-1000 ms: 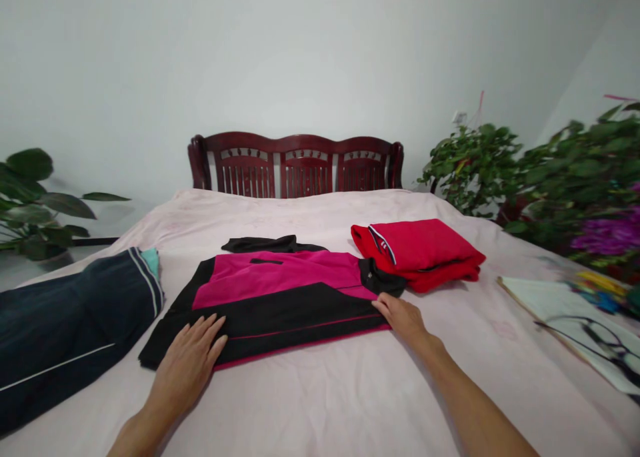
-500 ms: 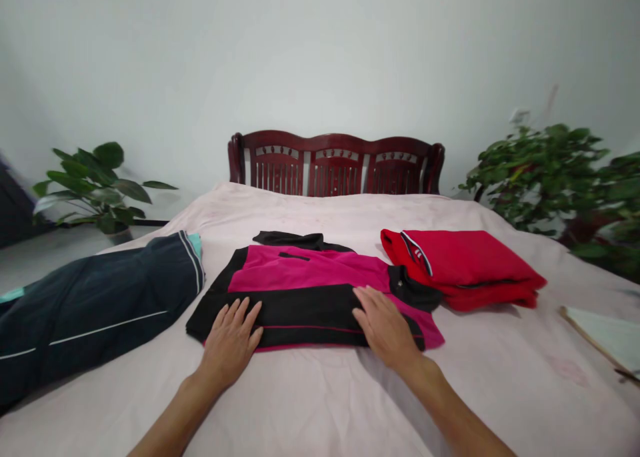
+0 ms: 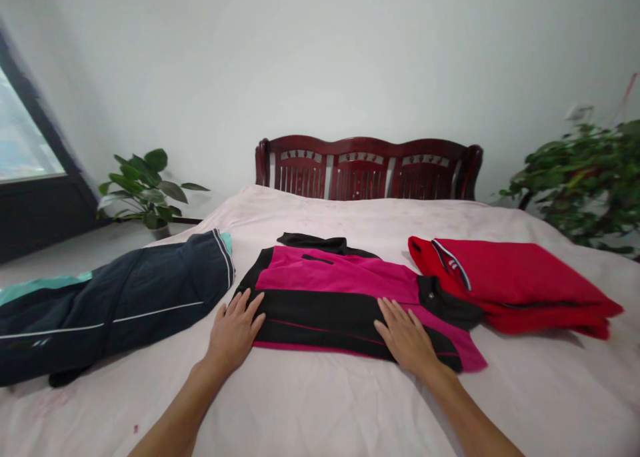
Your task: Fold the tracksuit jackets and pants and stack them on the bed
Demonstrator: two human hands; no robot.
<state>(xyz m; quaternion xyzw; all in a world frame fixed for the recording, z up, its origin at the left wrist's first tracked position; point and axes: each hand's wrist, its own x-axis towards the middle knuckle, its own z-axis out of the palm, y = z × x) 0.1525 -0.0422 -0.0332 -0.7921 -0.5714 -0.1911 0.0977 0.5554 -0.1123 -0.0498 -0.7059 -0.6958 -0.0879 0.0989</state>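
A magenta and black jacket [image 3: 340, 273] lies on the bed in front of me, its near black sleeve laid across the body and its dark collar toward the right. My left hand [image 3: 235, 327] rests flat on the left end of the black part, fingers spread. On the right end of the same sleeve lies my right hand [image 3: 407, 333], palm down with the fingers stretched out. Neither hand grips the cloth. The other black sleeve [image 3: 320, 243] shows beyond the jacket's far edge.
Folded red clothing [image 3: 530, 273] sits to the right of the jacket. Navy clothing [image 3: 155, 287] with white stripes and turquoise parts lies at left. The pale pink sheet [image 3: 320, 403] covers the bed. A wooden headboard [image 3: 363, 170] and potted plants [image 3: 145, 183] stand behind.
The view has turned left, so everything sits further right and more of the navy clothing shows. Both hands stay flat on the jacket, the left now nearer its left edge.
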